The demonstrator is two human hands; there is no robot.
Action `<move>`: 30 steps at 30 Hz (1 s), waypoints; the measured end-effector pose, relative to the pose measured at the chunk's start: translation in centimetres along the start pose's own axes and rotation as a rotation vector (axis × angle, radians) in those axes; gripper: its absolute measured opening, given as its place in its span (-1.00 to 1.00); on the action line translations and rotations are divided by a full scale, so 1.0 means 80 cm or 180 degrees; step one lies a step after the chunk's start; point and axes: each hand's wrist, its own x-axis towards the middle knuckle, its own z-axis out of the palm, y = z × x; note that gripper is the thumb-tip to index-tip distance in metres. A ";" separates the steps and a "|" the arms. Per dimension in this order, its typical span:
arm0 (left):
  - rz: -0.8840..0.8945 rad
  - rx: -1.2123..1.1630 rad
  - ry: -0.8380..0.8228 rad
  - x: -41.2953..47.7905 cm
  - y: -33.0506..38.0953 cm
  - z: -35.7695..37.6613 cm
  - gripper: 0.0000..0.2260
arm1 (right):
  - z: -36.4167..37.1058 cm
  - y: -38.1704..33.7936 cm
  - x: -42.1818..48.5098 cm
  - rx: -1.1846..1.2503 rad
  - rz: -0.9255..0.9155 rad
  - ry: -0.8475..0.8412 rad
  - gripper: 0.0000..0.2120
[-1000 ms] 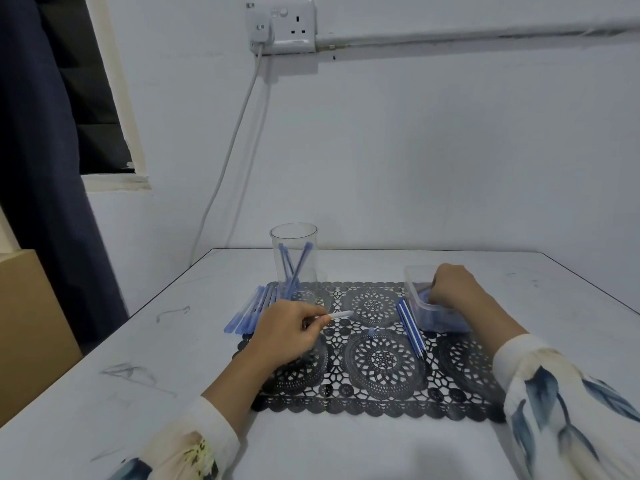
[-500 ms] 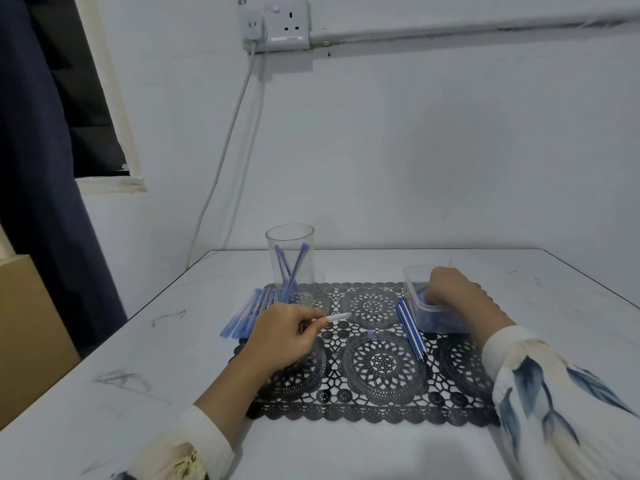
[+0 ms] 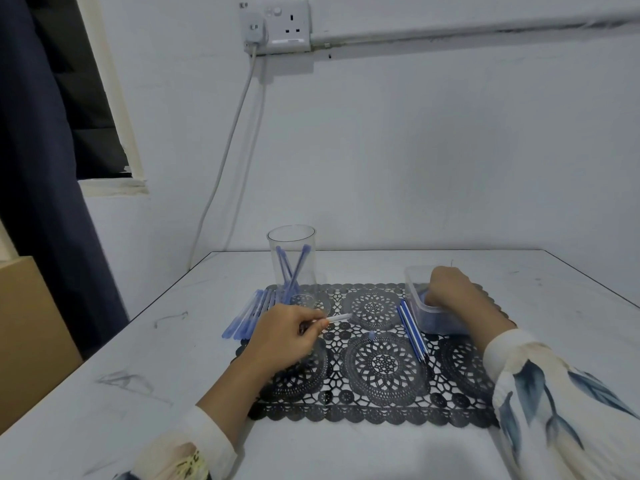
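My left hand [image 3: 285, 336] pinches a clear pen barrel [image 3: 337, 318] over the black lace placemat [image 3: 382, 363]; the barrel points right. My right hand [image 3: 450, 289] reaches down into a clear plastic tub [image 3: 415, 310] of blue pieces, its fingertips hidden inside. A clear glass [image 3: 292, 265] with a few blue pens stands at the mat's far left. A row of blue-capped pens [image 3: 247, 315] lies left of the glass. Several blue refills [image 3: 412, 329] lie beside the tub. A small blue cap [image 3: 371, 335] rests on the mat.
The white table [image 3: 138, 393] meets a white wall at the back. A grey cable [image 3: 228, 150] hangs from a wall socket [image 3: 277, 26] behind the glass. A dark curtain [image 3: 41, 168] and a cardboard box [image 3: 31, 337] stand to the left.
Both hands stay almost where they were; the left still holds the barrel and the right stays in the tub. The camera view shifted slightly.
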 end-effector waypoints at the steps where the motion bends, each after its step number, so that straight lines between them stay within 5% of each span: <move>1: -0.0001 -0.0003 0.0006 0.000 0.000 0.000 -0.78 | -0.002 0.000 -0.001 -0.0035 -0.0037 0.0076 -0.80; 6: -0.0015 -0.0020 0.0017 0.000 0.001 -0.002 -0.79 | -0.015 -0.010 -0.003 0.0384 -0.0281 0.0819 -0.94; 14: -0.0074 -0.0055 0.0026 -0.002 -0.001 -0.002 -0.80 | -0.049 -0.037 -0.040 0.1368 -0.1361 0.1200 -0.69; 25: -0.0128 -0.0147 0.0073 -0.003 -0.003 -0.004 -0.80 | -0.034 -0.053 -0.096 0.0623 -0.2207 0.1336 -0.78; 30: -0.0091 -0.0149 0.0132 -0.004 -0.004 -0.003 -0.81 | -0.012 -0.056 -0.112 0.0246 -0.2833 0.1906 -0.83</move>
